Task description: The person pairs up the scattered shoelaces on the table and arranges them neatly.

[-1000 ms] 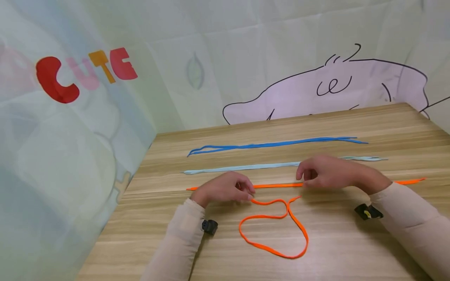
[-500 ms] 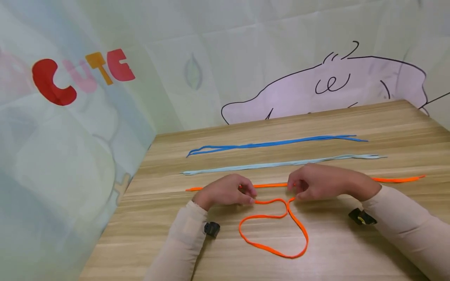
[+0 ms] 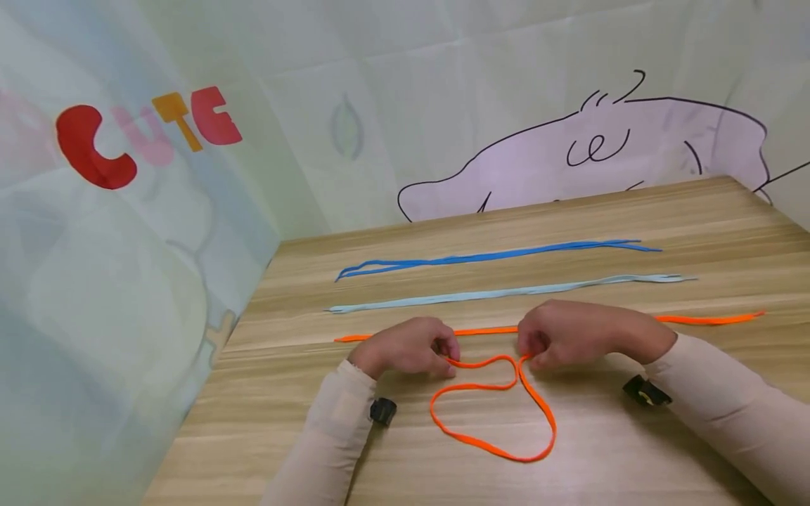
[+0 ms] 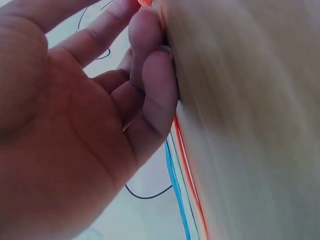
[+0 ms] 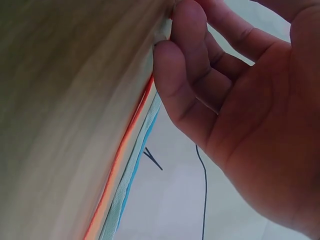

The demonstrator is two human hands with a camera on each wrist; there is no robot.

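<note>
An orange shoelace [image 3: 487, 445] lies in a loose loop on the table in front of both hands. My left hand [image 3: 414, 346] pinches one end of it between thumb and fingertips; in the left wrist view a bit of orange [image 4: 145, 2] shows at the fingertips. My right hand [image 3: 569, 332] pinches the other end, just right of where the two strands meet. Behind the hands a second orange shoelace [image 3: 486, 331] lies straight across the table, partly covered by both hands. In the right wrist view the curled fingers [image 5: 170, 70] rest close over the tabletop.
A pale blue shoelace [image 3: 443, 299] stretches across the table behind the orange ones. Farther back lies a doubled blue shoelace [image 3: 493, 255]. The wooden table [image 3: 253, 422] ends at a printed cloth backdrop [image 3: 354, 56] at the back and left.
My right hand has moved left and toward the person, from over the straight lace to the loop's free end, which it now pinches. The left hand has barely moved.
</note>
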